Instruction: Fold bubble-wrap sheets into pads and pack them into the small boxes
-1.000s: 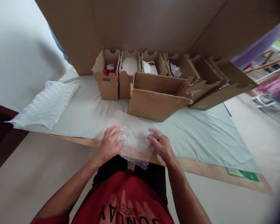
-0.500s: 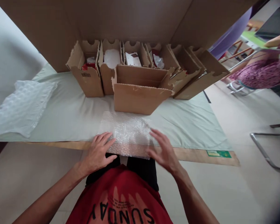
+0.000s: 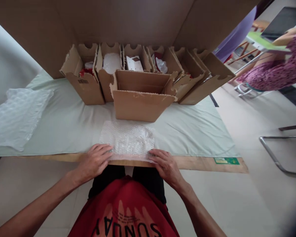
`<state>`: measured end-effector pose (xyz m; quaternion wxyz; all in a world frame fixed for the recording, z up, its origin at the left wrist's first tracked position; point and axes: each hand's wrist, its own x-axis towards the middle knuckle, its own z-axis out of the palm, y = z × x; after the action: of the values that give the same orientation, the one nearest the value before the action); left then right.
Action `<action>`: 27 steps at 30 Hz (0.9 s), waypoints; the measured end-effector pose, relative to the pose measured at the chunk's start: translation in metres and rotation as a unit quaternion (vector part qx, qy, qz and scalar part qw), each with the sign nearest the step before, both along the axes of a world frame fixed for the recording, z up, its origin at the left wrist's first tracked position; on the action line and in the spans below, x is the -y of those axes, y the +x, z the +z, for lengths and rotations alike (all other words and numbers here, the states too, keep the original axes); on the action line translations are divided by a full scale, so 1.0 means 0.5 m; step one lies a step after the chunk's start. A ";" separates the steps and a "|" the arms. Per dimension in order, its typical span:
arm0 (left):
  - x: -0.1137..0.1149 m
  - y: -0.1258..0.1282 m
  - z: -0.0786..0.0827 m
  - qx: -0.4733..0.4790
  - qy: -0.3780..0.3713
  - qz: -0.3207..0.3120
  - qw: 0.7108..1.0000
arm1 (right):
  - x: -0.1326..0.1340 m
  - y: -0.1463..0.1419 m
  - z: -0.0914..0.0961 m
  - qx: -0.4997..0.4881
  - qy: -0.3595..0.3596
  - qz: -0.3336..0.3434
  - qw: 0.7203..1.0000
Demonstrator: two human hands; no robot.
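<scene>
A bundle wrapped in clear bubble wrap (image 3: pixel 129 141) lies on a flat bubble-wrap sheet at the near edge of the table (image 3: pixel 197 163). My left hand (image 3: pixel 95 161) rests at the bundle's near left corner, fingers stretched flat onto the wrap's edge. My right hand (image 3: pixel 165 166) sits at the near right corner, fingers lying on the wrap there. Neither hand grips anything. What is inside the wrap is hidden.
An open cardboard box (image 3: pixel 140 95) stands just behind the bundle, with a row of cardboard bins (image 3: pixel 88 77) holding white and red items behind it. A pile of bubble wrap (image 3: pixel 16 117) lies at the left. A pale green cloth (image 3: pixel 187 131) covers the table. Another person's patterned sleeve (image 3: pixel 273 70) is at the right.
The bundle went from being pressed under both hands to lying flatter on the table. Both hands drew back toward me and now rest at its near corners.
</scene>
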<state>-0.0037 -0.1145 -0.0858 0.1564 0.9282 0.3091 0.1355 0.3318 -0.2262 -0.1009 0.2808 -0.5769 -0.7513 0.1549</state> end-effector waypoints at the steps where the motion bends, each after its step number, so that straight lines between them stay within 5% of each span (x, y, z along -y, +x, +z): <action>1: -0.004 -0.001 0.006 0.019 -0.024 0.000 1.000 | 0.001 0.000 0.007 -0.035 -0.005 -0.006 0.999; 6: -0.037 0.002 0.063 0.011 -0.187 0.012 0.982 | 0.000 0.011 0.040 -0.227 -0.071 -0.030 0.971; 11: -0.085 0.029 0.099 -0.061 -0.348 0.036 0.935 | -0.019 0.011 0.023 -0.244 -0.140 -0.063 0.957; 16: -0.114 0.034 0.087 -0.015 -0.403 0.071 0.912 | -0.034 -0.010 0.009 -0.256 -0.096 -0.128 0.953; 22: -0.107 -0.041 0.056 0.105 -0.471 0.123 0.867 | -0.041 -0.020 0.007 -0.248 -0.085 -0.163 0.951; 27: -0.066 -0.034 0.031 0.144 -0.413 0.223 0.871 | -0.052 -0.034 -0.006 -0.226 -0.060 -0.207 0.950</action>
<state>-0.0209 -0.0817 -0.0703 0.5338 0.6558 0.5095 0.1593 0.3149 -0.2002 -0.1040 0.4335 -0.6854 -0.5218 0.2647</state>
